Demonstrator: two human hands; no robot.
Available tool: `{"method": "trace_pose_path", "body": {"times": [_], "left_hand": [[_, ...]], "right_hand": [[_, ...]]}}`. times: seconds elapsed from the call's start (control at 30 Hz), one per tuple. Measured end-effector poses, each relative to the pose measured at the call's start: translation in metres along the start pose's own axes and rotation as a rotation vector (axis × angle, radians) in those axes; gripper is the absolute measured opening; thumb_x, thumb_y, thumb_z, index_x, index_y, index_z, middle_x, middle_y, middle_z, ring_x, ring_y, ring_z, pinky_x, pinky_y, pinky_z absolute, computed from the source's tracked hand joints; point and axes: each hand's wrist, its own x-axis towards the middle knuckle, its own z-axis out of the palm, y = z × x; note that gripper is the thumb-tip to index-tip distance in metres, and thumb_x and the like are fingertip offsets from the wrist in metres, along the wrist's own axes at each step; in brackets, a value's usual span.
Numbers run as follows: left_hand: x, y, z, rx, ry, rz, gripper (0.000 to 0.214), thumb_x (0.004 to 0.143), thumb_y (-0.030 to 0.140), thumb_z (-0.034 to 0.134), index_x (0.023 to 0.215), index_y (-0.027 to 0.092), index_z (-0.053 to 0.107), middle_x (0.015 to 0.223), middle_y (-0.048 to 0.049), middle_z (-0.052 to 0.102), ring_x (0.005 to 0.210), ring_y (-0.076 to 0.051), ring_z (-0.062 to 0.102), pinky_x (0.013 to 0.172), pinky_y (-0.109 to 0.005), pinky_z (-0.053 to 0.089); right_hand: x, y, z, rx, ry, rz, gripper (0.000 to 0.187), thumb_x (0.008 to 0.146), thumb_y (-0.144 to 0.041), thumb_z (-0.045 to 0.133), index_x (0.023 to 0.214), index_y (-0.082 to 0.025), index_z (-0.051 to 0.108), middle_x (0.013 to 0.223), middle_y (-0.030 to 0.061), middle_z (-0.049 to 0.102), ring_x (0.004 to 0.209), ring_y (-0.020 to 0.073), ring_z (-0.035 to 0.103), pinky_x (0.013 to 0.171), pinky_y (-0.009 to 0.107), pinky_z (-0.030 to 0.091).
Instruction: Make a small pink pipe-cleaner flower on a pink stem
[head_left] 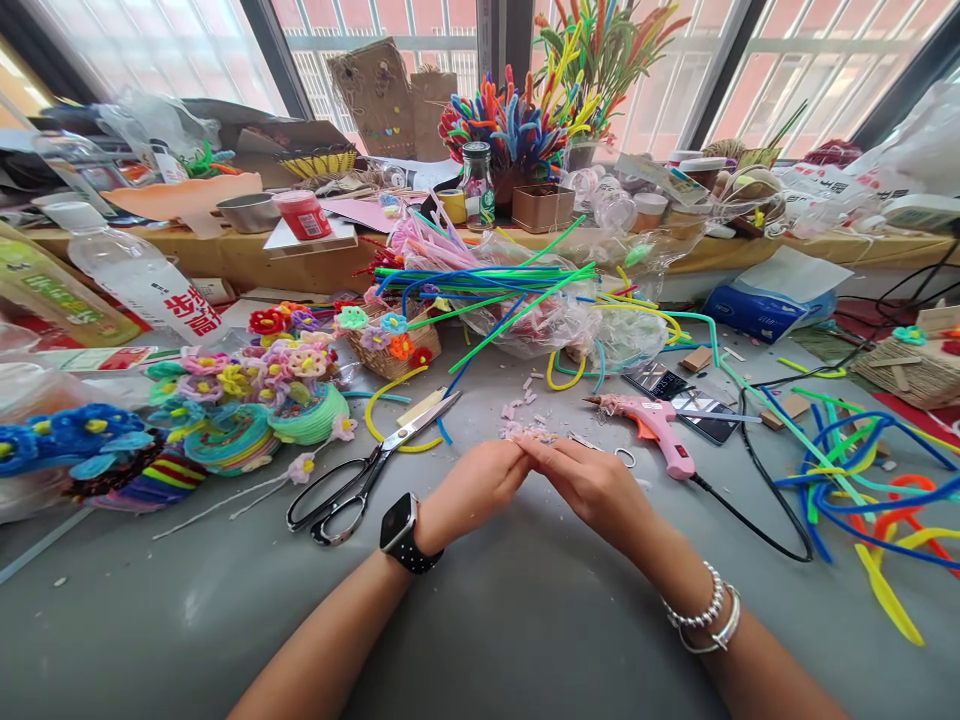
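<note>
Left of you, the plastic bottle (pixel 124 255) bears large red Chinese characters (pixel 186 312); ahead, the glass bottle (pixel 474 180) carries a green Starbucks emblem (pixel 487 208). Digits on the phone (pixel 654 381) are too small to read.

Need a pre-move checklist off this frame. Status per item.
1. Left hand and right hand in view: ok, fingertips together.
2. Contents between fingertips: cannot tell, hidden.
3. Pink scraps gathered into one pile: not ok, bits scattered beyond the hands.
4. Scissors apart from hands: ok, lying left of them.
5. Glue gun cool: cannot tell.
6. Phone uncovered: not ok, glue stick overlaps it in view.
</note>
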Motion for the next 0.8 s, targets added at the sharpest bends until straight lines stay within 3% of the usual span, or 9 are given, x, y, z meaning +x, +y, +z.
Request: {"method": "trace_pose_path", "body": {"times": [0.23, 0.5, 0.63, 0.8], "left_hand": [[0.0005, -0.0012, 0.0026, 0.052, -0.050, -0.007, 0.030, 0.087, 0.022, 0.028, 0.062, 0.016, 0.044, 0.056, 0.0007, 0.047, 0.050, -0.011, 0.040, 0.050, -0.022, 0.033], [0.0002, -0.0032, 0.0010, 0.104, -0.123, 0.005, 0.033, 0.088, 0.026, 0.025, 0.069, 0.015, 0.050, 0.064, -0.0024, 0.056, 0.057, -0.012, 0.048, 0.054, -0.022, 0.035], [0.0001, -0.0049, 0.0015, 0.185, -0.080, 0.032, 0.034, 0.089, 0.027, 0.023, 0.075, 0.016, 0.052, 0.071, -0.0034, 0.060, 0.063, -0.014, 0.053, 0.057, -0.023, 0.036], [-0.0002, -0.0067, 0.0016, 0.405, -0.006, 0.141, 0.030, 0.088, 0.024, 0.026, 0.077, 0.016, 0.053, 0.070, -0.0029, 0.061, 0.066, -0.016, 0.056, 0.065, -0.029, 0.036]], "right_hand": [[-0.0001, -0.0002, 0.0041, 0.114, 0.022, 0.034, 0.034, 0.088, -0.017, 0.035, 0.119, -0.013, 0.047, 0.093, 0.0116, 0.064, 0.078, 0.0203, 0.062, 0.064, 0.030, 0.052], [0.0001, 0.0011, 0.0066, 0.107, 0.026, 0.032, 0.030, 0.088, -0.017, 0.034, 0.113, -0.011, 0.050, 0.091, 0.0122, 0.064, 0.076, 0.0210, 0.063, 0.060, 0.030, 0.052], [0.0008, 0.0009, 0.0050, 0.109, 0.053, 0.073, 0.026, 0.088, -0.018, 0.035, 0.107, -0.013, 0.052, 0.093, 0.0112, 0.064, 0.082, 0.0204, 0.062, 0.066, 0.030, 0.051], [0.0026, -0.0003, 0.0035, 0.149, 0.062, 0.164, 0.018, 0.087, -0.020, 0.039, 0.090, -0.015, 0.056, 0.079, 0.0078, 0.064, 0.072, 0.0185, 0.062, 0.061, 0.028, 0.048]]}}
